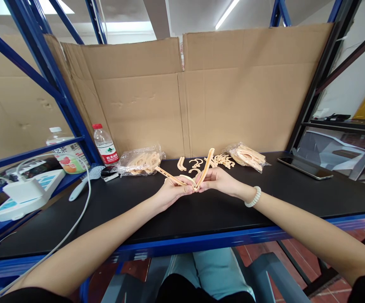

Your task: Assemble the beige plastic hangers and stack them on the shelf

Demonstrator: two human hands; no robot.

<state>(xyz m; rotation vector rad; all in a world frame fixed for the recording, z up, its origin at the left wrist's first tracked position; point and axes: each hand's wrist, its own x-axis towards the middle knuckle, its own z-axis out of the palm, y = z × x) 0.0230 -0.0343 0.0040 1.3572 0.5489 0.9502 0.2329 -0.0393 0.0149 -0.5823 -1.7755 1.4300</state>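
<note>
My left hand [171, 194] is closed on a thin, pale wood-coloured slotted strip [170, 175] that slants up to the left. In my right hand [222, 182], closed as well, a second pale strip [207, 165] with a rounded end points up to the right. The two strips come together at my fingertips in a V. A curved pale piece [188, 179] shows between them near the left fingers; whether it is joined to them I cannot tell. Just behind my hands lie several loose curved pieces [196, 162] and a pile of small pale pieces [223, 160].
Clear bags of pale parts lie behind on the left [142, 160] and right [247, 156]. A red-capped bottle [105, 145], a light-blue hairbrush [83, 184] and a white cable [86, 206] are to the left. A phone [308, 167] lies right. Cardboard [138, 105] walls the black table's [233, 214] back.
</note>
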